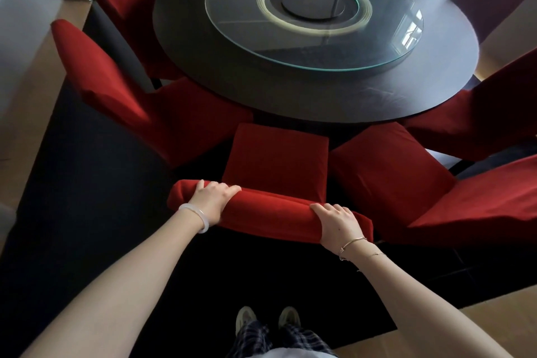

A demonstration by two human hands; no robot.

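- At 6 o'clock of the bench [261,90], left hand [213,197] and right hand [338,224] clasp the chair [277,157] by its back top.
- Probably stiff and weighty, soft-covered, may slip: grip both ends firmly.

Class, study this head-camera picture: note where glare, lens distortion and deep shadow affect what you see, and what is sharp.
Head view: window reflections glare on the glass turntable; the wide lens leans the left chair outward; the dark rug loses detail in shadow; the left hand and right hand gripping the chair back are sharp.
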